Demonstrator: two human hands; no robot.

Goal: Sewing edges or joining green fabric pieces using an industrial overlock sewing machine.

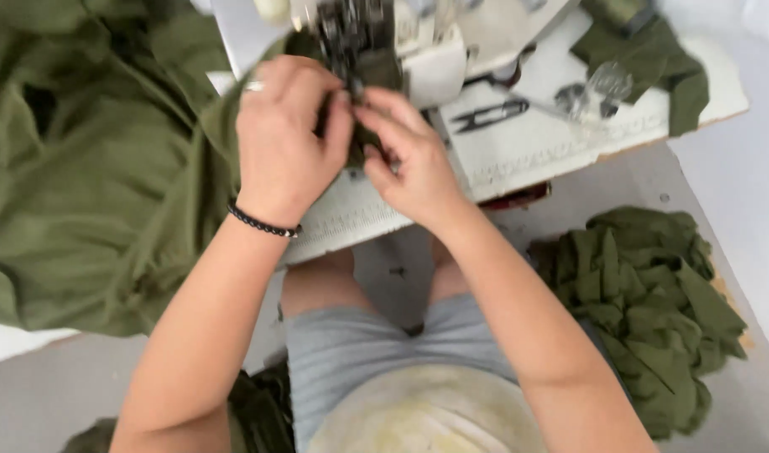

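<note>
Both hands meet at twelve o'clock, the left hand [285, 143] and right hand [409, 159] with fingers pinching a small fold of olive fabric [363, 143] right under the sewing machine [376, 42] head, seemingly to steady it there.

Pale grey floor [720, 193], white worktable [527, 147], apparently daylit
</note>
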